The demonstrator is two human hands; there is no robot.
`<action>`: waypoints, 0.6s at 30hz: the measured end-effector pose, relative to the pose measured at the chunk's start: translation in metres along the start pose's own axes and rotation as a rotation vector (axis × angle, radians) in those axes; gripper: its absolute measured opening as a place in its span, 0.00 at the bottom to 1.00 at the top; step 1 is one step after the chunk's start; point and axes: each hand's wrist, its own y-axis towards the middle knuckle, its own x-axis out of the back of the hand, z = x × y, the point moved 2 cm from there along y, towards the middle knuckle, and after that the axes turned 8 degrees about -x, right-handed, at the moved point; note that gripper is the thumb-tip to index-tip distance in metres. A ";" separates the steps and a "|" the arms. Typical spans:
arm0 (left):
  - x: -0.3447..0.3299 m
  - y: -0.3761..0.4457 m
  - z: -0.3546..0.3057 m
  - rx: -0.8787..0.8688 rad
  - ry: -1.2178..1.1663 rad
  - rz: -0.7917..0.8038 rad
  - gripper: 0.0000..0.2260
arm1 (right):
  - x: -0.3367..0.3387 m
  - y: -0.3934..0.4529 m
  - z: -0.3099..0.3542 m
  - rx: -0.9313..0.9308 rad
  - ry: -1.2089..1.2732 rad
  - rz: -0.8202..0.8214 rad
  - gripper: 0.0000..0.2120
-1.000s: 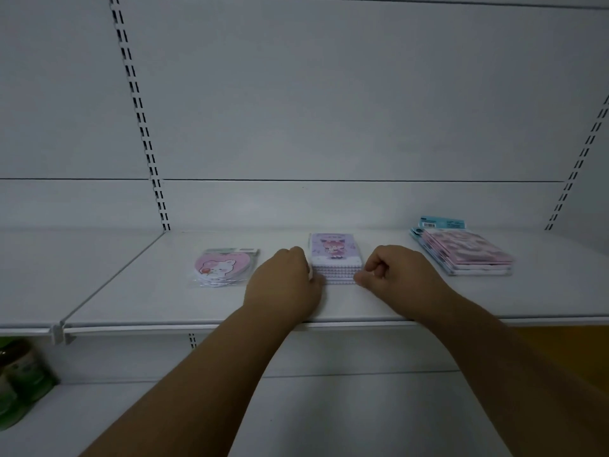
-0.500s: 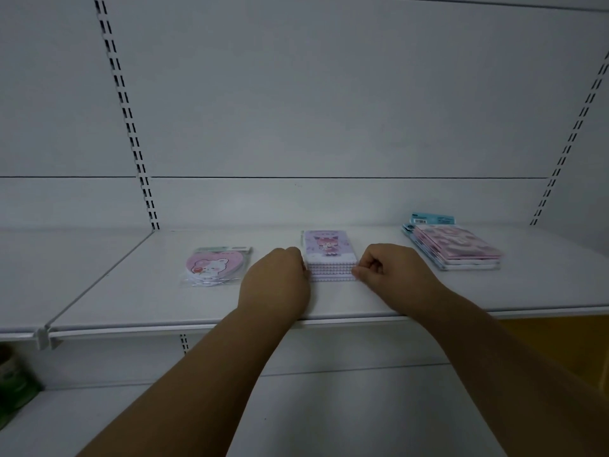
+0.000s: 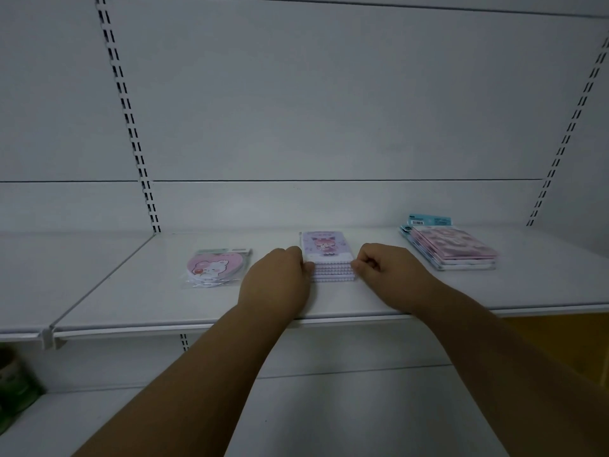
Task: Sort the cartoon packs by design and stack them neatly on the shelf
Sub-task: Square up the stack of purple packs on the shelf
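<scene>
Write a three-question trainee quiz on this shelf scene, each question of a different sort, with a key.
1. True or false: the pink heart-shaped pack with a white bunny lies left of the purple stack of spiral-bound cartoon notebooks.
2. What flanks the purple stack?
A. left hand and right hand
B. two boxes
C. nothing
3. Fill in: the pink rectangular pack stack lies on the white metal ____.

Key: 1 true; 2 A; 3 shelf.

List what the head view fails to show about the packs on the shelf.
- Purple spiral-bound pack stack: side edges hidden by left hand and right hand.
- Pink rectangular pack stack: cover design blurred.
- Blue card: mostly hidden behind it; print too small.
</scene>
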 end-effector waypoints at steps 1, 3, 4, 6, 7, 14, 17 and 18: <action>0.000 0.000 0.000 0.003 -0.001 0.003 0.12 | 0.000 0.000 0.000 0.004 -0.004 -0.007 0.10; 0.000 0.000 0.001 0.009 -0.009 -0.002 0.11 | 0.000 -0.002 0.001 0.014 -0.007 -0.021 0.10; 0.000 0.000 0.001 0.012 -0.014 -0.005 0.11 | 0.000 -0.002 0.000 0.022 -0.010 -0.028 0.10; 0.001 0.000 0.003 0.020 -0.028 0.001 0.11 | 0.000 -0.004 0.000 0.036 -0.015 -0.033 0.09; 0.001 0.000 0.003 0.019 -0.037 0.005 0.11 | 0.000 -0.004 0.000 0.042 -0.011 -0.033 0.08; 0.002 0.000 0.001 -0.019 -0.020 -0.019 0.10 | -0.002 0.001 -0.003 0.039 0.016 -0.032 0.08; 0.001 -0.001 0.001 -0.031 0.002 -0.028 0.11 | -0.001 0.002 -0.004 0.032 0.022 -0.020 0.08; 0.001 -0.001 0.001 -0.027 0.002 -0.029 0.11 | -0.001 0.002 -0.004 0.028 0.022 -0.024 0.08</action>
